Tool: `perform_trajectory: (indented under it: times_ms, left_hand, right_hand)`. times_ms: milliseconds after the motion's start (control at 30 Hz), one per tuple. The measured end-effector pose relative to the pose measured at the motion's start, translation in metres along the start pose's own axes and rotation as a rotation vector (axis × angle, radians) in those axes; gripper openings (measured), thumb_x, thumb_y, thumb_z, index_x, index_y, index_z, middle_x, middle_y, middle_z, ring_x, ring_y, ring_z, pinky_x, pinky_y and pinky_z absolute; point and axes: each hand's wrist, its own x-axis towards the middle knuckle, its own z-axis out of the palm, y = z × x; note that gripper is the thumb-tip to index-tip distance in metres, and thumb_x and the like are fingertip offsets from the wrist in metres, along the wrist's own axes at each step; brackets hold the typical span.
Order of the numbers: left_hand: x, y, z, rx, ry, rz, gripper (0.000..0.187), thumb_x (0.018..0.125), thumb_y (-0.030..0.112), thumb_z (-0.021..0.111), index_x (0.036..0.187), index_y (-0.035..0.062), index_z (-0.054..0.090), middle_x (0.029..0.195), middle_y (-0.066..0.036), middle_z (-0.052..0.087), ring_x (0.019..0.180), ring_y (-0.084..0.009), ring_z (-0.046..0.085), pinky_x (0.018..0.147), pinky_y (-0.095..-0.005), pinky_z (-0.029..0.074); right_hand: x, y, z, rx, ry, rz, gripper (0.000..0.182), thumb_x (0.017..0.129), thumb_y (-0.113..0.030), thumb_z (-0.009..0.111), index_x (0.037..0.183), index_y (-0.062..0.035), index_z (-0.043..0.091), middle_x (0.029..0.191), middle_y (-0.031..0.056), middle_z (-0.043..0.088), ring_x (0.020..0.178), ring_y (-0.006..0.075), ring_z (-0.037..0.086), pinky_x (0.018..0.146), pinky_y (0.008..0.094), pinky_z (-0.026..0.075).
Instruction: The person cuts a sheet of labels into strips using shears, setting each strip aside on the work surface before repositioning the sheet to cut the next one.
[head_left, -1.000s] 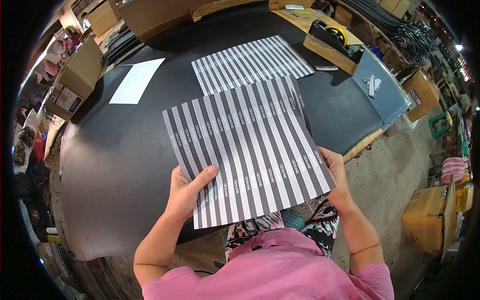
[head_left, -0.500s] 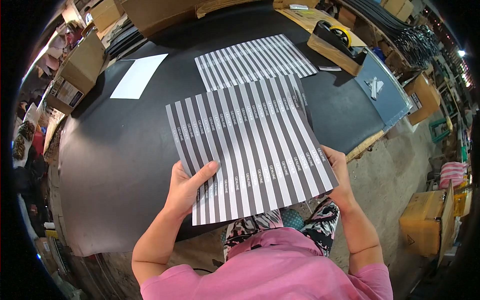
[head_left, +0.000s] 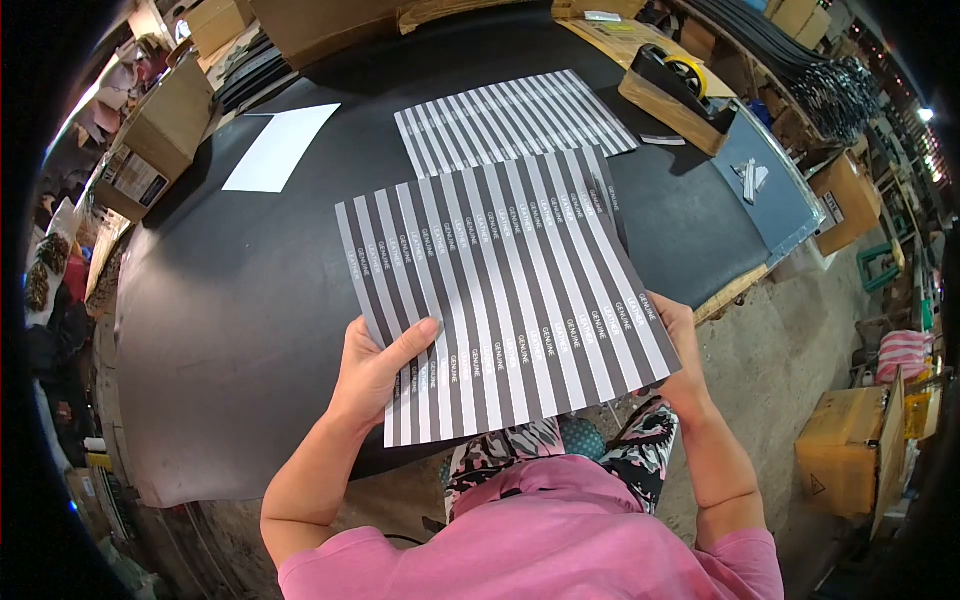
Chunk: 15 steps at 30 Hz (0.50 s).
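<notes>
Between my two hands is a striped sheet [head_left: 500, 300], dark grey and silver with "GENUINE LEATHER" printed along the stripes. It is tilted over the near edge of the table. My left hand [head_left: 375, 365] pinches its lower left side, thumb on top and fingers underneath. On the right edge, my right hand [head_left: 680, 350] grips from behind, its fingers partly hidden by the sheet. Another edge shows behind the held sheet at its upper right. Beyond it, a second striped sheet [head_left: 515, 115] lies flat on the black table [head_left: 220, 350].
A white paper [head_left: 280, 150] lies at the table's left. At the back right sits a tape dispenser [head_left: 675, 90], near a blue-grey board [head_left: 765, 200] holding a small metal piece [head_left: 748, 178]. Cardboard boxes [head_left: 150, 140] border the left; another box [head_left: 840, 450] stands on the floor at right.
The held sheet stays in both hands, with only a very slight shift to the right. The whole view moves a little; grips look the same.
</notes>
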Motion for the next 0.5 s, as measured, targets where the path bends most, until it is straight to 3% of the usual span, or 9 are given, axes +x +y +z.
perform_trajectory:
  times_ms: [500]
  left_hand:
    - [0.0004, 0.0048, 0.0007, -0.031, 0.011, -0.035, 0.027, 0.083, 0.009, 0.065, 0.105, -0.0041, 0.056, 0.094, -0.013, 0.064, 0.076, -0.0127, 0.064, 0.066, -0.0255, 0.055]
  right_hand:
    - [0.0052, -0.0026, -0.0007, 0.065, -0.008, 0.137, 0.024, 0.072, 0.001, 0.064, 0.094, 0.0084, 0.058, 0.064, 0.0051, 0.06, 0.044, 0.0062, 0.053, 0.038, 0.0191, 0.036]
